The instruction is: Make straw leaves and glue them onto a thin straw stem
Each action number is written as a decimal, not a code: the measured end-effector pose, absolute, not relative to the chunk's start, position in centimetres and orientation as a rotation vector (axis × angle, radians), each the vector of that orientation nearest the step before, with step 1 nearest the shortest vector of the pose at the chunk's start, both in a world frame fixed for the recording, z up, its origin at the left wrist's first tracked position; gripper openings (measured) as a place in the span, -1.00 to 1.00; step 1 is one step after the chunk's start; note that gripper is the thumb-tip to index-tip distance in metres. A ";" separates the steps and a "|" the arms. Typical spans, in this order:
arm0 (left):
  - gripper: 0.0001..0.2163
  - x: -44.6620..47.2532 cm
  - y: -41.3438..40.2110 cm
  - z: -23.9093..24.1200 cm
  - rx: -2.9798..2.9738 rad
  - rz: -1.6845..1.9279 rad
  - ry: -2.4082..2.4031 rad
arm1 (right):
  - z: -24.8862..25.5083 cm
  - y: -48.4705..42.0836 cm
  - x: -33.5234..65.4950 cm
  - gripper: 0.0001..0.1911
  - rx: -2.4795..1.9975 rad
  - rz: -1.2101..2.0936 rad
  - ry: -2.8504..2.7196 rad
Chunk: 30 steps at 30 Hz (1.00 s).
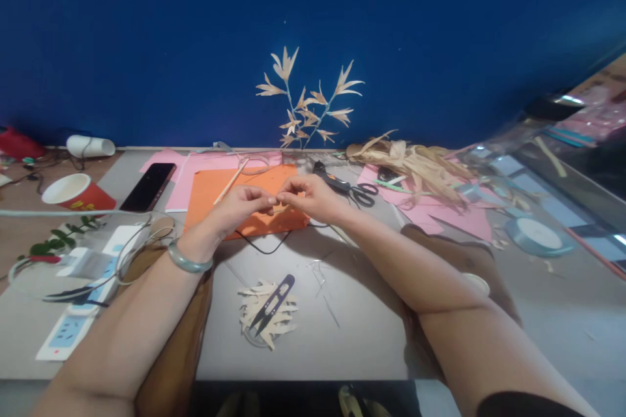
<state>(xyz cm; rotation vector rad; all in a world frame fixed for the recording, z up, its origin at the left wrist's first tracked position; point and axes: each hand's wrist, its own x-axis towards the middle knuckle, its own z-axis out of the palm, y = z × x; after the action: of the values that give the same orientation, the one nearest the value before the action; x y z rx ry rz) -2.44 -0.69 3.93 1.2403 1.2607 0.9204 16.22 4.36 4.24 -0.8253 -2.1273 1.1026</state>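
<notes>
My left hand point(244, 208), with a jade-coloured bangle on the wrist, has its thumb and fingers pinched together. My right hand point(310, 199) is pinched too, its fingertips meeting the left ones. Whatever lies between them is too small to make out. Both hands hover over an orange sheet point(203, 192). A pale thin stick point(231, 182) lies across that sheet, beside my left hand. Nearer to me, dark thread snips point(274, 303) rest on a pile of pale cut husk pieces point(283, 324). Thin wire pieces point(320, 280) lie to the right of the pile.
Behind my hands stands a spray of husk flowers point(308, 118). Scissors point(364, 194) and dried husks point(411, 166) lie to the right, with a ribbon spool point(538, 236) farther over. On the left are a phone point(149, 187), a paper cup point(81, 194) and a power strip point(68, 332) with cables.
</notes>
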 end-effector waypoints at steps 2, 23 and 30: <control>-0.73 -2.6 -0.6 3.7 1.218 0.941 1.258 | 4.2 4.6 16.3 -0.82 -0.833 1.093 -2.112; -0.76 -2.7 -0.3 3.5 1.268 1.099 1.308 | 3.9 4.9 16.2 -0.72 -0.846 1.033 -1.903; -0.76 -2.6 -0.6 3.9 1.147 1.060 1.248 | 3.5 4.7 16.0 -0.68 -0.853 1.002 -1.867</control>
<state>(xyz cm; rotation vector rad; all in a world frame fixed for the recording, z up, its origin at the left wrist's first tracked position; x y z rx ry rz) -2.61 -0.58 3.94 1.1471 1.2477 1.0599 15.96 4.70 3.54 -0.8526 -1.8670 1.0023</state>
